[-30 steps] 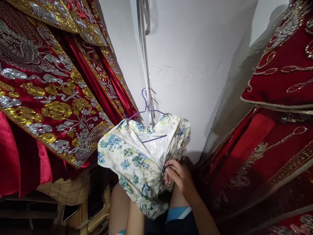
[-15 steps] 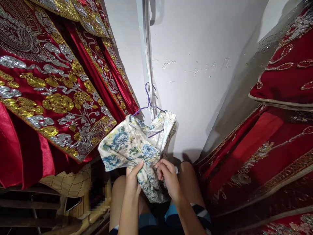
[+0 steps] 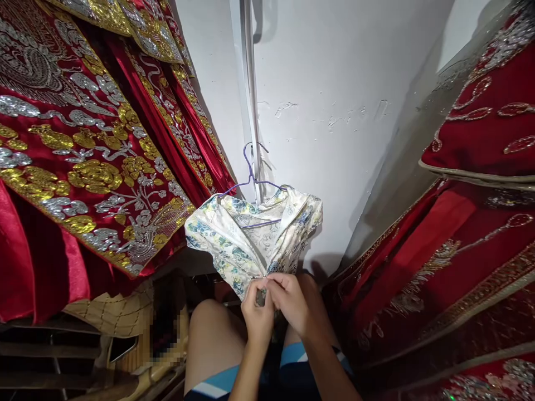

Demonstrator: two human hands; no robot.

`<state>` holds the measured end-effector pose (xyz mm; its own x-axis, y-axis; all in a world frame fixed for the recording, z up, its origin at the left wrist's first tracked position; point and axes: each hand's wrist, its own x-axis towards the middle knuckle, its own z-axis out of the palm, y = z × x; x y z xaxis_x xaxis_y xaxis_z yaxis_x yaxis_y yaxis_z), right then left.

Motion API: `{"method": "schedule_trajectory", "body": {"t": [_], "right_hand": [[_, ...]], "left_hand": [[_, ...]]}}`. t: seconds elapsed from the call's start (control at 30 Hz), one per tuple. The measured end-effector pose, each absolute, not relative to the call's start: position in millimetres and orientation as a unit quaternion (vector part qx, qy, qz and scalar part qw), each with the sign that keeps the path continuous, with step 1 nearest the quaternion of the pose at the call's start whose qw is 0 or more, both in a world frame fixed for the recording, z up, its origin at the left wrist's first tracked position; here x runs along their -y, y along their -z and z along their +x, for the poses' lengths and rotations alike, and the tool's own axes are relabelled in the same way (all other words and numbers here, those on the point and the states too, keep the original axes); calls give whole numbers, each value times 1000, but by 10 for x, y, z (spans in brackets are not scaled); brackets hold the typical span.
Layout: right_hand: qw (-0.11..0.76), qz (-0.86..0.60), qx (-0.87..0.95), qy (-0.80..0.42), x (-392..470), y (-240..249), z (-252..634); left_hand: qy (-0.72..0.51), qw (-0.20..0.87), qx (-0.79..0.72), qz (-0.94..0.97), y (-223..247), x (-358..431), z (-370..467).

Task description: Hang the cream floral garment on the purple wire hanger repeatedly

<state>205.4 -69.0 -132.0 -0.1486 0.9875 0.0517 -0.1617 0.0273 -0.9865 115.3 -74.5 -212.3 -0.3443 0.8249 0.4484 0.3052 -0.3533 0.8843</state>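
A white garment with blue and yellow flowers [image 3: 234, 250] hangs by its shoulders on a thin purple hanger [image 3: 251, 177], its V-shaped neckline facing me. My left hand [image 3: 258, 312] pinches the front of the garment at the bottom of the V. Right beside it, my right hand [image 3: 288, 298] grips the other front edge, and the fingertips of both hands meet there. The lower part of the garment is mostly hidden behind my hands. The hanger's hook rests by a narrow white upright rail [image 3: 251, 100] on the wall.
Red garments with gold and silver embroidery [image 3: 96, 175] hang at the left. More beaded red garments [image 3: 418, 267] fill the right side. A pale wall [image 3: 326, 72] stands behind. At the lower left, a dark phone-like object [image 3: 123, 347] lies on a wooden seat [image 3: 146, 370].
The garment has turned to face me and spread out, its neckline now wide. My left hand has moved right and up to meet my right hand at the front edges.
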Motion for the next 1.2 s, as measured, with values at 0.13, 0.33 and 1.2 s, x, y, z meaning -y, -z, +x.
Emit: {"method": "schedule_trajectory", "body": {"t": [0.13,0.33,1.2], "right_hand": [[516,-412,525,-537,435,1061,2112],[548,-355,565,-504,-108,323,2037],[548,-364,609,-442,-241,484,1974]], "left_hand": [[-610,175,-506,584,2110,683,1072],[-595,133,-485,627,2235,627,906],[-563,-155,-380,717,138,-15,573]]}}
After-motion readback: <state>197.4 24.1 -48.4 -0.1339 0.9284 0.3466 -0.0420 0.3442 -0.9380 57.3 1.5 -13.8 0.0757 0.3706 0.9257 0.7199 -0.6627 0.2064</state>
